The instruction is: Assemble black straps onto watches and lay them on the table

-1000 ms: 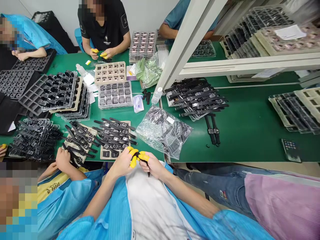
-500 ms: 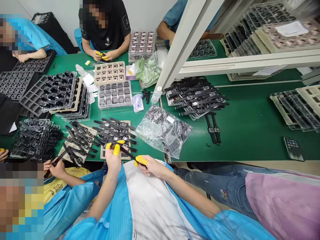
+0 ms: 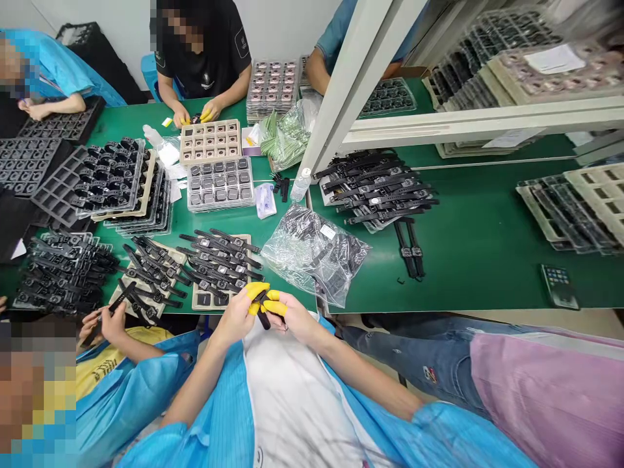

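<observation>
I've got a small black strap (image 3: pixel 264 317) pinched between both hands, held just off the near edge of the desk (image 3: pixel 478 253), over my lap. My left hand (image 3: pixel 238 316) grips its upper end with yellow-capped fingertips (image 3: pixel 254 290) pressed together on it; my right hand (image 3: pixel 292 317) closes on it from the other side, yellow caps touching the same piece. The grip is all fingertips, and I reckon that's the weak spot: those caps look slick, and the strap hangs clear of the desk, so a slip could drop it onto my lap or the floor. Just ahead sits a tray (image 3: pixel 220 261) heaped with loose straps lying crosswise, some overhanging; a careless reach there could drag a few off. To the right, a clear bag (image 3: pixel 316 250) of parts bulges near my right hand and could catch. On my left, a co-worker's hand (image 3: pixel 110 322) works close by with a strap, so elbows could bump.
</observation>
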Demonstrator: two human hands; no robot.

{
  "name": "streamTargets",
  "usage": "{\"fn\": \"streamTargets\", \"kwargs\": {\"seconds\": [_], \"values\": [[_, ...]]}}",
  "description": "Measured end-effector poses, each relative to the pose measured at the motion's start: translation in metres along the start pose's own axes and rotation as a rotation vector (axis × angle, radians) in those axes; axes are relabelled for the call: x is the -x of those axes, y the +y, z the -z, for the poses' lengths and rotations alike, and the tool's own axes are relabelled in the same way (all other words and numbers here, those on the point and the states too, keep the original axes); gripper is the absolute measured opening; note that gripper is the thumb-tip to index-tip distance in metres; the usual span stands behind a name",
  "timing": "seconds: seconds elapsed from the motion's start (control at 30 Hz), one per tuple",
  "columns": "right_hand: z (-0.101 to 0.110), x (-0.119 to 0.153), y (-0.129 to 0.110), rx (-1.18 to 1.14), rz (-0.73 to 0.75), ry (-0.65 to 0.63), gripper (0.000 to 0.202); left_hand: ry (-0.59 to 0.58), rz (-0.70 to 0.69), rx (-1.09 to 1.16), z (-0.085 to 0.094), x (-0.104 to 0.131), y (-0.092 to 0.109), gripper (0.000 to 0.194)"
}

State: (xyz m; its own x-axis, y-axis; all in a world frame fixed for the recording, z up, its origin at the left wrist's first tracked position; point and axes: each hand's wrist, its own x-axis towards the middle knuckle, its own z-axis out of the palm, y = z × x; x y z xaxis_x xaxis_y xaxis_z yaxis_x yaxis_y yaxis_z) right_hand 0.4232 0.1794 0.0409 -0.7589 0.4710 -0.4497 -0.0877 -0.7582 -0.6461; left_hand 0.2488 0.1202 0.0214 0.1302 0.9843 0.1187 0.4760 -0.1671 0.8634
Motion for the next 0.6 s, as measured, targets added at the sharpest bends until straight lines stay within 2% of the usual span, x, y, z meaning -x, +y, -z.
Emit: {"fn": "streamTargets", "kwargs": {"seconds": [0.2, 0.33, 0.53, 0.6], "values": [[0.001, 0.001, 0.005, -0.210, -0.030, 0.049, 0.044, 0.026, 0.010, -0.024, -0.007, 0.004, 0.001, 0.060], [0.002, 0.002, 0.004, -0.213, -0.059, 0.083, 0.042, -0.062, 0.052, -0.007, -0.004, 0.005, 0.007, 0.051], [0.005, 0.003, 0.004, -0.106, -0.178, 0.085, 0.041, -0.138, 0.054, -0.326, 0.002, 0.010, 0.007, 0.047], [0.006, 0.003, 0.007, -0.082, -0.204, 0.078, 0.041, -0.165, 0.058, -0.371, 0.002, 0.013, 0.005, 0.045]]}}
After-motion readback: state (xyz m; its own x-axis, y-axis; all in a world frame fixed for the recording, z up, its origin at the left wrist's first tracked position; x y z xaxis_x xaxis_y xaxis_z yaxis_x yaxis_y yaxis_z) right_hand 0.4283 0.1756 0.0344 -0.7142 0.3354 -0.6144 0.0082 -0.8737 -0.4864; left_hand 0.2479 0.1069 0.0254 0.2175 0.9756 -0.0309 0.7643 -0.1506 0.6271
